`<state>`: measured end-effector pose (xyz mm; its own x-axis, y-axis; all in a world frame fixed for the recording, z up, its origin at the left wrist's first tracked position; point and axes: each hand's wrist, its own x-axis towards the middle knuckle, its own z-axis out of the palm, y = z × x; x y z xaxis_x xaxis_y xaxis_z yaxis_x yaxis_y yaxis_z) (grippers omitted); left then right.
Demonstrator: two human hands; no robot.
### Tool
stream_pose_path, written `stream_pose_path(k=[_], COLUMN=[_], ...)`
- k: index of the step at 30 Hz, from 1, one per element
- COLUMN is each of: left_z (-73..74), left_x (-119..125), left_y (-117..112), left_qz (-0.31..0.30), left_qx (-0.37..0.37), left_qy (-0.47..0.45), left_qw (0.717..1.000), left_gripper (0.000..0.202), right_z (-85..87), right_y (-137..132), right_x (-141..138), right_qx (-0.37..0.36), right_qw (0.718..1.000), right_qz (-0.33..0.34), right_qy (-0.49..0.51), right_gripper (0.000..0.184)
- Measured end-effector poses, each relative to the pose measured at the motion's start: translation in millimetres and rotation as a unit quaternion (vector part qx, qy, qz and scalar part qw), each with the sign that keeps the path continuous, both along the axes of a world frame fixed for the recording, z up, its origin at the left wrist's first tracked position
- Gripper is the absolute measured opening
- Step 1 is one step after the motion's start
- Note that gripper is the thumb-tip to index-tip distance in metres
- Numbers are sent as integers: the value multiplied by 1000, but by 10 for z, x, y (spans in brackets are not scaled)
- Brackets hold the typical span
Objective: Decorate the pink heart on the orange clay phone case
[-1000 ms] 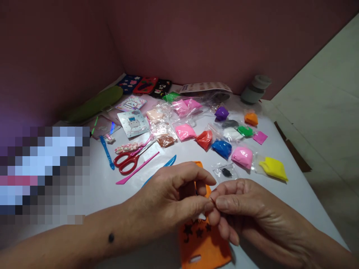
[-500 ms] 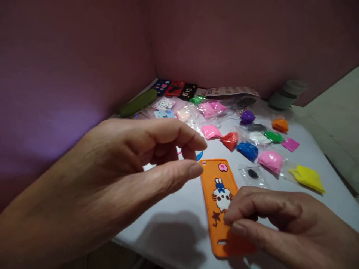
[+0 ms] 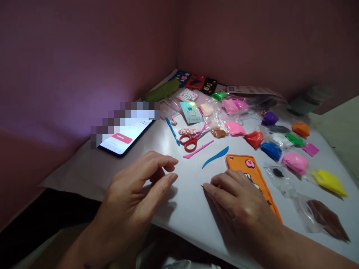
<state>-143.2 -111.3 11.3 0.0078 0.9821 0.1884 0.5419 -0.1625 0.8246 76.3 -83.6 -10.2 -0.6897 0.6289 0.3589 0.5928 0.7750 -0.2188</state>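
Observation:
My left hand (image 3: 137, 194) hovers over the near part of the white table, thumb and index finger apart with nothing seen between them. My right hand (image 3: 239, 198) rests low at the table, fingers together, and a tiny dark piece (image 3: 202, 186) shows at its fingertips. Under and beside that hand lies an orange phone case (image 3: 256, 168) decorated with a pink shape and a white-and-blue figure, partly covered by the hand. Just beyond the fingers is a blue plastic modelling knife (image 3: 215, 157). A pink modelling tool (image 3: 198, 149) lies further left, near red-handled scissors (image 3: 190, 142).
A lit phone (image 3: 120, 140) lies at the left. Bags of coloured clay, such as a yellow one (image 3: 329, 182) and a brown one (image 3: 327, 218), spread across the right. Decorated cases (image 3: 196, 80), a green pouch-like thing (image 3: 162, 90) and a jar (image 3: 307, 100) stand towards the walls.
The view has shifted, bringing the phone, scissors and tools into sight. Both hands now appear lower and farther from the camera; my right hand has come down to the table left of the case's middle.

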Motion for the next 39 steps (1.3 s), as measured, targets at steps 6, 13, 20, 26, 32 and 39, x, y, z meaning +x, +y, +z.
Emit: stream_pose_path(k=[6,13,20,26,32,39], left_z=[-149,-271,-255,-244,-288,-354], left_x=[-49,-67,-58,-48,-52,-36], left_y=[-31,-4,4,9,13,-1], left_qz=[24,-11,-9,-1,25,34], left_qx=[-17,-17,-19,-10,24,83], left_qy=[-16,-3,10,18,19,15], left_qw=[999,1000,1000,1000,999,996], left_gripper=[9,8,6,7,9,15], right_z=[50,-13,-24,-41,-87,-70], right_y=[-148,-203,-176,-236,-321,-280], right_x=[105,50,-47,-89,-55,-71], right_qx=[27,49,87,92,96,94], right_qw=[999,996,989,987,989,986], right_qz=[-31,-57,-90,-92,-80,-115], right_qy=[-19,-50,-83,-88,-84,-75], right_gripper=[29,28,29,31,36,39])
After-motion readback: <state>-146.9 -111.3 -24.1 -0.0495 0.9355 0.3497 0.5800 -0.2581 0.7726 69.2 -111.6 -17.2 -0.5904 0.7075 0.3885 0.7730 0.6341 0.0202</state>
